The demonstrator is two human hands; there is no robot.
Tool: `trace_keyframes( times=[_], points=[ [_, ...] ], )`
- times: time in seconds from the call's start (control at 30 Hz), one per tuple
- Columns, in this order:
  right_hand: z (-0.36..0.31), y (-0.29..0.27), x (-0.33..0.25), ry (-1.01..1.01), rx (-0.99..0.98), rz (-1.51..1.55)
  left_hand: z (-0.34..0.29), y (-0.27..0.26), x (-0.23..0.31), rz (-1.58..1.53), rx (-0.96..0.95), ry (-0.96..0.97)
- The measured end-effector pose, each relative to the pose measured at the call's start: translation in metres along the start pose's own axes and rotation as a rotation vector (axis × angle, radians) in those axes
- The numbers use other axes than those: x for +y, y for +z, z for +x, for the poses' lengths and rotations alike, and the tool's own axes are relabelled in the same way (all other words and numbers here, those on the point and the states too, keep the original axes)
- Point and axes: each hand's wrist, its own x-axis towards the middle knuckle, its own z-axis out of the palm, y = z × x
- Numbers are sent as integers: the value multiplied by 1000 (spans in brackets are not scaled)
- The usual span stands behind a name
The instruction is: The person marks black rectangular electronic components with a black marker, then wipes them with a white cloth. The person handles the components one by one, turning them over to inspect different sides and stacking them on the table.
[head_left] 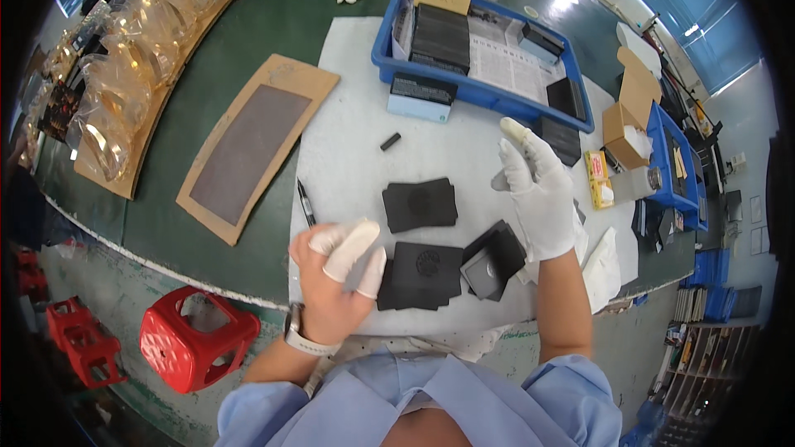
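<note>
My left hand (335,281), with white finger cots on the thumb and some fingers and a watch at the wrist, hovers left of the black cards. Its fingers are apart and nothing shows in them. Over on the right, my right hand (542,207) wears a white glove, fingers stretched out and holding nothing. Between the hands lie a stack of black square cards (420,204), a nearer stack with a round emblem (426,273), and a fanned pile (505,252) with a grey-faced piece (480,273) on it. A black marker (305,203) lies beside my left hand.
Behind stands a blue tray (480,83) of black cards, with a black-and-blue box (421,98) before it. Left are a brown board with a grey pad (252,145) and plastic-wrapped items (137,74). A small black cylinder (391,142) and yellow box (598,178) lie on white sheeting.
</note>
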Motion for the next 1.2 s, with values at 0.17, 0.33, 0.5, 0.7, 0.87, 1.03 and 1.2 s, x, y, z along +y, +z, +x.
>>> trace_keyframes(
  times=[0.17, 0.33, 0.5, 0.7, 0.87, 1.03, 1.2],
  points=[
    [-2, 8, 28, 96, 6, 96, 52, -6, -10, 125, -272, 135],
    [-8, 9, 43, -132, 1, -174, 74, 7, -15, 229, -682, -20],
    [-8, 8, 46, -75, 11, -156, 69, 19, -20, 196, -729, -75],
    [-7, 9, 54, -340, 19, -294, 66, 20, -25, 153, -746, -90],
    [-6, 8, 54, -322, 11, -289, 65, 22, -29, 131, -730, -115],
    [-8, 8, 56, -183, 39, -225, 65, 23, -30, 107, -656, -55],
    [-9, 4, 48, -26, 68, -56, 67, 22, -32, 20, -542, -17]
  ],
)
